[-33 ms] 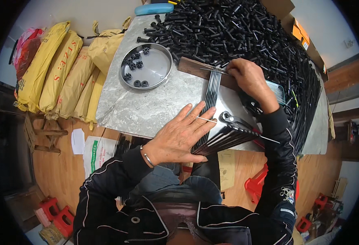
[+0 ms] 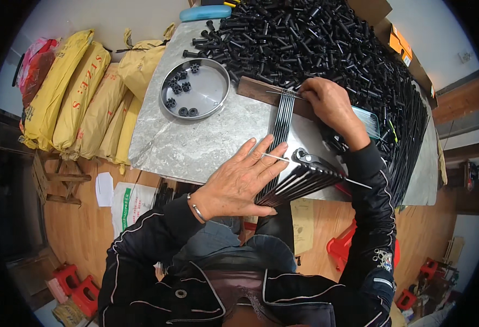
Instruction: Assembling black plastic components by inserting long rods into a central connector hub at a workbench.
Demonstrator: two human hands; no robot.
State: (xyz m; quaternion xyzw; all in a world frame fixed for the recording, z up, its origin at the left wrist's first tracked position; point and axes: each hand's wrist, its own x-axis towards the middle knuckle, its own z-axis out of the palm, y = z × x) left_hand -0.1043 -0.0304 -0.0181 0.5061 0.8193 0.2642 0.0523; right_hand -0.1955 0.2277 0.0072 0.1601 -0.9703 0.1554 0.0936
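My left hand [image 2: 245, 177] lies with fingers spread across a row of thin dark metal rods [image 2: 284, 122] set side by side. A thin pale rod [image 2: 272, 156] crosses its fingers. Farther off, my right hand [image 2: 329, 103] pinches at the rods' far ends; a thin wire [image 2: 283, 92] runs crosswise there, apparently from its fingertips. Those ends rest by a brown wooden block [image 2: 258, 90]. Black-handled pliers [image 2: 307, 157] lie right of my left fingers, beside a fan of black rods [image 2: 304, 185] spreading toward me.
A round metal tray [image 2: 212, 103] with several black ribbed pieces stands left. Black plastic tubular parts [image 2: 304, 41] heap across the table's far side. A clear blue-rimmed box [image 2: 367, 122] sits beside my right wrist. Yellow sacks [image 2: 81, 92] lean at the left; a red stool [image 2: 343, 245] stands below.
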